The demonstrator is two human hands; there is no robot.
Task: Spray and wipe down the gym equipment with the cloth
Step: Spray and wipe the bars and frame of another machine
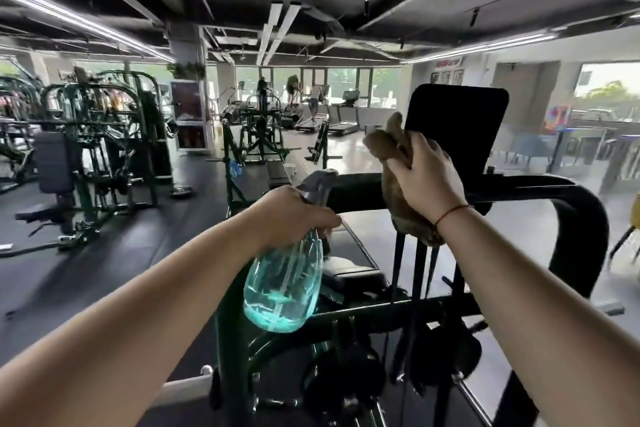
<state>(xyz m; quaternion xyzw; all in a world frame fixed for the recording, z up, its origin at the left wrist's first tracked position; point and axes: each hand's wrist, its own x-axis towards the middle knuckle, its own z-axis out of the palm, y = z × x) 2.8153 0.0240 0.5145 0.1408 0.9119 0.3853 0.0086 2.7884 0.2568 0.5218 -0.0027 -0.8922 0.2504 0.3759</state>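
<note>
**Soft cloth [391, 149] on the black pad [457, 128]**

Light and limp, the cloth sits bunched under the right hand [426, 173], whose bent fingers grip it at the black pad's left edge. Below-left of the pad, the left hand [294, 215] curls round the neck of the spray bottle [284, 284], which looks rigid and likely slippery when wet. Dark gym floor [138, 236] spreads to the left.

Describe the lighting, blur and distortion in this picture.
Head view: wide-angle lens bends the ceiling light strips and stretches the forearms; the far-right window blows out white; the black pad is featureless shadow; the cloth under the right hand looks soft; the spray bottle in the left hand is sharp.
</note>
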